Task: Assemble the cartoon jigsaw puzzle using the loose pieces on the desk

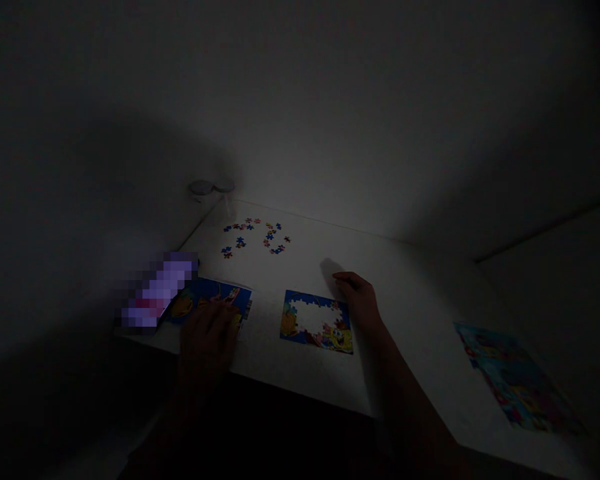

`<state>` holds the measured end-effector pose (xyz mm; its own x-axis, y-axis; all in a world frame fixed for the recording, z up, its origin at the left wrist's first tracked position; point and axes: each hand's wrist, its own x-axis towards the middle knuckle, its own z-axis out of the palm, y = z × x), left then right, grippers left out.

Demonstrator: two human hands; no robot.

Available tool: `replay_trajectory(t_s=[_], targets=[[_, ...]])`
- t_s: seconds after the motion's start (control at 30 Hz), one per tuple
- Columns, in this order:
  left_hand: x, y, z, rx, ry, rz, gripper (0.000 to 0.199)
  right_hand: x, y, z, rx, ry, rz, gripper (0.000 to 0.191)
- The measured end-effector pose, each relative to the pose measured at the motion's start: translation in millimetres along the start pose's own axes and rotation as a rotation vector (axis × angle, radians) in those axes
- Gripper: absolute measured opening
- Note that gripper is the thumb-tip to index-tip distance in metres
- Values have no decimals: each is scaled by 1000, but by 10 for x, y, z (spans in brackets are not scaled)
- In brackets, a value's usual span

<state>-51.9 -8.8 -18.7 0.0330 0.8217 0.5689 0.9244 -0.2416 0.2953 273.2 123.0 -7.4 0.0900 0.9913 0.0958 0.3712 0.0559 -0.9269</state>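
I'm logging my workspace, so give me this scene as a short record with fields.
Light: dim
Left hand: over the picture sheet; contact unclear
Right hand: by the upper right corner of the puzzle; whether it holds a piece is unclear
Puzzle state: border joined, middle open
Loose pieces: scattered toward the table's far side
Far left: pixelated screen
Far right: colourful sheet

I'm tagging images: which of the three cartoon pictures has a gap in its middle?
The SpongeBob jigsaw puzzle by the right hand: jagged pieces surround white. The left picture and rightmost picture show no gap.
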Motion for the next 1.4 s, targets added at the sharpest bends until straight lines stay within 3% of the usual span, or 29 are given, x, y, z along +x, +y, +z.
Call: replay_trajectory(t_s=[0.17, 0.33, 0.43, 0.63, 0.77, 0.87, 1.07, 1.23, 1.4], targets=[[1, -8, 25, 45, -21, 4, 23, -4, -19, 19, -66, -4, 40, 30], [47, 30, 16, 102, 76, -3, 20, -11, -40, 29, -103, -24, 48, 31], [89, 3, -25, 37, 68, 42, 22, -13, -44, 37, -138, -45, 70, 32], [455, -29, -134, 28, -176, 74, 27, -4, -43, 39, -163, -47, 48, 35], [942, -86, -151, 262, -399, -198, 30, 19, 9, 18, -117, -33, 25, 33], [1269, -193, -80, 345, -511, -259, 34, 36, 52, 2, -71, -27, 11, 33], [1461, -326, 114, 360, -542, -252, 32, 36, 33, -5, -30, -13, 8, 31], [1457, -253, 141, 349, -542, -195, 33, 33, 8, -8, -5, -27, -19, 30], [1550, -120, 207, 253, -626, -70, 26, 50, 67, -1, -3, -37, -19, 31]])
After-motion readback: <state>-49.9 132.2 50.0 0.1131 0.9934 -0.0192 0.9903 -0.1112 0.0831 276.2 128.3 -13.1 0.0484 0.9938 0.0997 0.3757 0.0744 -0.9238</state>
